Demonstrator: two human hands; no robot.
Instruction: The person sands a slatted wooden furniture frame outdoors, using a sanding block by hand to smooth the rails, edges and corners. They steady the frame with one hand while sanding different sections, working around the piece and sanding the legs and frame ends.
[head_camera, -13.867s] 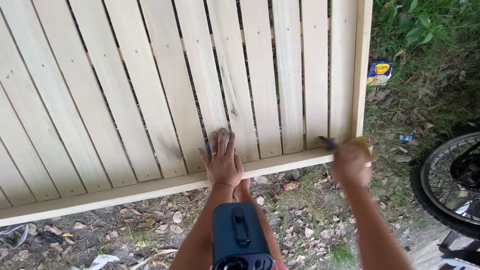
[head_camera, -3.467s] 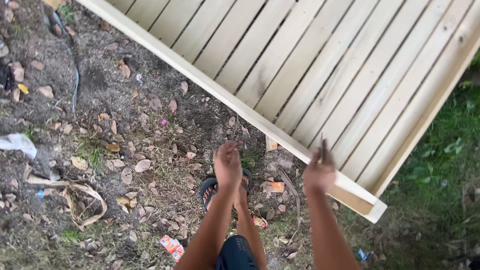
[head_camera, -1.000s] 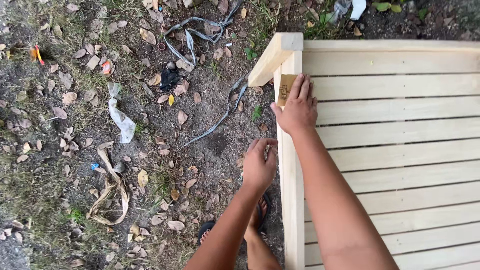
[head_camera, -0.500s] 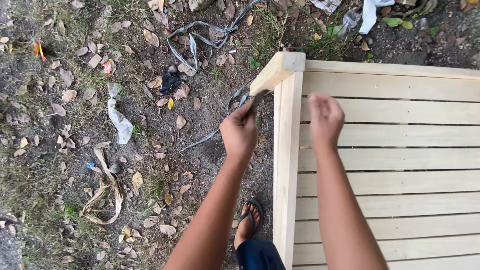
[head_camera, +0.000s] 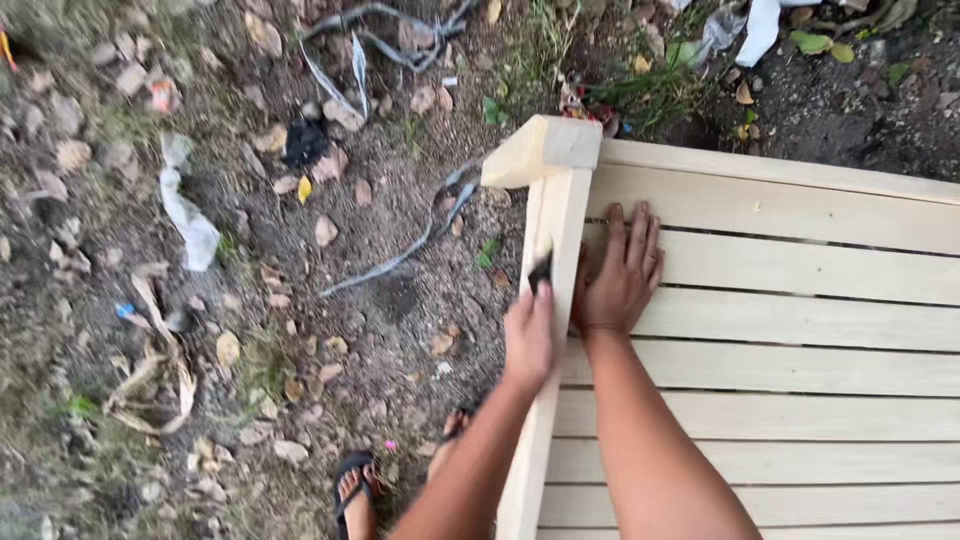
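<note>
A pale wooden slatted panel (head_camera: 780, 320) lies on the ground and fills the right half of the view. Its side rail (head_camera: 560, 215) runs up to a corner block (head_camera: 545, 150). My left hand (head_camera: 530, 340) rests on that rail, pinching a small dark piece (head_camera: 541, 270) against the wood; I cannot tell what the piece is. My right hand (head_camera: 620, 275) lies flat with its fingers together on the slats just right of the rail, almost touching the left hand.
Left of the panel is bare dirt with dry leaves and litter: a white plastic scrap (head_camera: 185, 215), a grey strap (head_camera: 400, 255) and tangled cords (head_camera: 370, 30). My foot in a sandal (head_camera: 355, 490) stands near the rail's lower end.
My left hand has shifted from the ground side of the corner onto the rail, holding the dark piece. My right hand has slid closer to the rail and lies flat.
</note>
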